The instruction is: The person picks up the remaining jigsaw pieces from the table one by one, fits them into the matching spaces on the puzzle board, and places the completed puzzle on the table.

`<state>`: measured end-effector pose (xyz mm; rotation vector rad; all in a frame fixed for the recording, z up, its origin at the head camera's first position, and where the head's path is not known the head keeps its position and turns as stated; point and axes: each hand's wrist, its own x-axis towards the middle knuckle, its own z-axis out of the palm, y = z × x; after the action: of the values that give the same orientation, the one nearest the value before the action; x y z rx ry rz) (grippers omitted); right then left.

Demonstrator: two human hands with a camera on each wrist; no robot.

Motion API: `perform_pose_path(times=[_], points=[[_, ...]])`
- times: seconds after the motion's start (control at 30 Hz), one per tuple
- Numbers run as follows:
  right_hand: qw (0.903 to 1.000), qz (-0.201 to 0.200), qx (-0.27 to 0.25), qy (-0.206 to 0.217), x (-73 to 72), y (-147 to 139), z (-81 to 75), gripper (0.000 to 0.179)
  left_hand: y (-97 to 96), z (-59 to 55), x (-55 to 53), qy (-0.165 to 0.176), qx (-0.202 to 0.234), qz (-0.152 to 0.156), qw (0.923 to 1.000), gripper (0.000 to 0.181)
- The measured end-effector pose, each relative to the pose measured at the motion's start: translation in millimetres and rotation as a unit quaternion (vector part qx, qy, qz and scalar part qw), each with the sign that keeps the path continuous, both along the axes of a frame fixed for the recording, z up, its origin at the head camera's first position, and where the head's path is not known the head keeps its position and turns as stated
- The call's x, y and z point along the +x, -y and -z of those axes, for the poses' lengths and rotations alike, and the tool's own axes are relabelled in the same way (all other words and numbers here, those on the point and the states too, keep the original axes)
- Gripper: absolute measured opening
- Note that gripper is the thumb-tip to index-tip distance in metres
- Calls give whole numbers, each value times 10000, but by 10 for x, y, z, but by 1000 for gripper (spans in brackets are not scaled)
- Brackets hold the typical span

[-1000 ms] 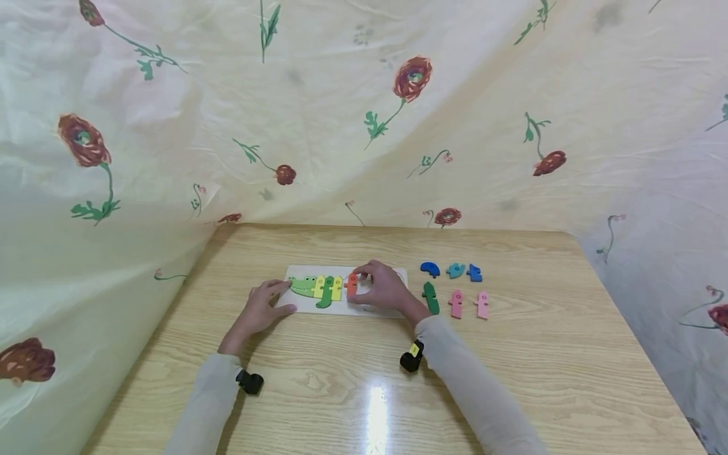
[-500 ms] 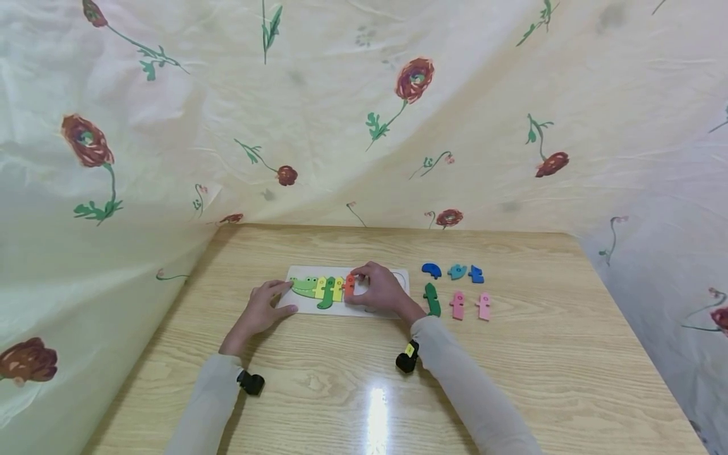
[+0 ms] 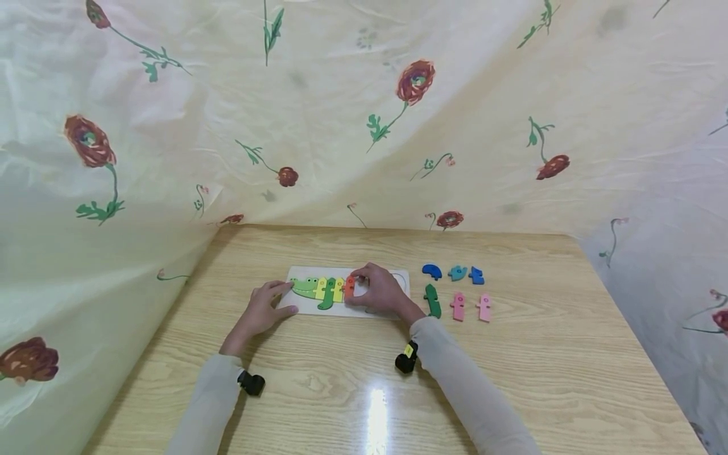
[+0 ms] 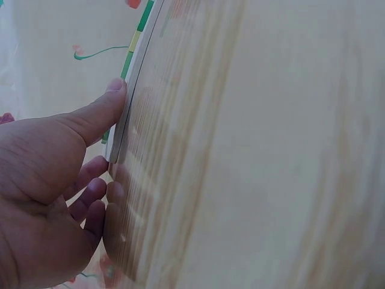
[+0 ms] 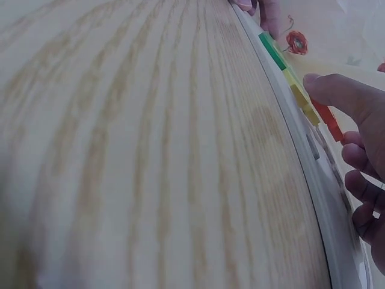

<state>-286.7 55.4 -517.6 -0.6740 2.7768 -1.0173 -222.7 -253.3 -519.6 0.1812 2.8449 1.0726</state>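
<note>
A white wooden puzzle board (image 3: 347, 309) lies on the table, with a light green crocodile head (image 3: 304, 288) at its left end. Yellow and green body pieces follow the head, among them a green leg piece (image 3: 327, 294). My left hand (image 3: 263, 308) holds the board by its left end, thumb along the near side. Between thumb and fingers, my right hand (image 3: 381, 289) pinches an orange puzzle piece (image 3: 349, 287) beside the last yellow piece. In the right wrist view the orange piece (image 5: 328, 120) looks slightly tilted above the board. The right hand hides part of the board's right half.
Right of the board lie loose pieces: a dark blue one (image 3: 432, 272), a teal one (image 3: 457, 273), a blue one (image 3: 476, 275), a dark green one (image 3: 432, 300), a pink one (image 3: 457, 306) and a light pink one (image 3: 484, 308). Flowered cloth (image 3: 318, 114) hangs behind the wooden table.
My right hand has shifted slightly left with the orange piece, closing the gap to the yellow piece. The left hand stays on the board's left end.
</note>
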Motion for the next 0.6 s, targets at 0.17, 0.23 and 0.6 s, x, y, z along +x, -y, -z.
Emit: perform_pose_path(times=[0.17,0.23,0.6], points=[[9999,3,111,-30,-8,8,27,65,6,13,-8,14,10,-16,10000,66],[9999,-19,111,-52,-11,7,33,65,7,15,-8,10,5,-13,10000,66],[9995,-99,277,-84,-11,15,41,65,9,9,-1,-10,11,9,10000,66]])
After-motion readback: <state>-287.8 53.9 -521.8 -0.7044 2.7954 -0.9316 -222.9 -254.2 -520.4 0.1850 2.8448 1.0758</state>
